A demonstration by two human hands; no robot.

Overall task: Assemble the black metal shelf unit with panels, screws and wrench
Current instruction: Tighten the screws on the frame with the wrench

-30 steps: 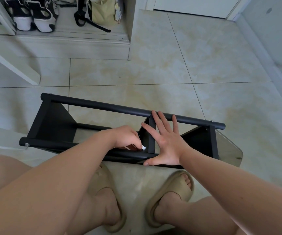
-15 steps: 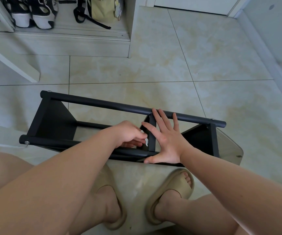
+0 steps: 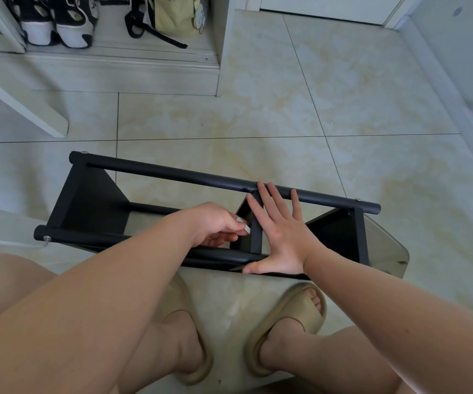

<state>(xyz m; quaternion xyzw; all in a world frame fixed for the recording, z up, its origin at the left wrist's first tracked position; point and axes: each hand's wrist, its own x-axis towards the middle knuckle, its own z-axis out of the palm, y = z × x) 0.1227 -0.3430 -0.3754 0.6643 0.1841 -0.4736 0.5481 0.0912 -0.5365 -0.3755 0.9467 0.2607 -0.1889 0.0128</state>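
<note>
The black metal shelf unit lies on its side on the tiled floor, two long tubes running left to right with black panels between them. My right hand lies flat with spread fingers over the middle panel's edge strip, fingertips on the far tube, thumb on the near tube. My left hand reaches inside the frame just left of that strip and pinches a small silvery tool, probably the wrench. A screw head shows at the near tube's left end.
My two feet in beige slippers stand right in front of the shelf. A shoe cabinet with sneakers and a bag is at the back left. A white slanted board lies left. A wall runs along the right.
My left hand has shifted slightly at the middle strip and the silvery tool shows again between its fingers. My right hand stays flat on the frame. The view has drifted a little.
</note>
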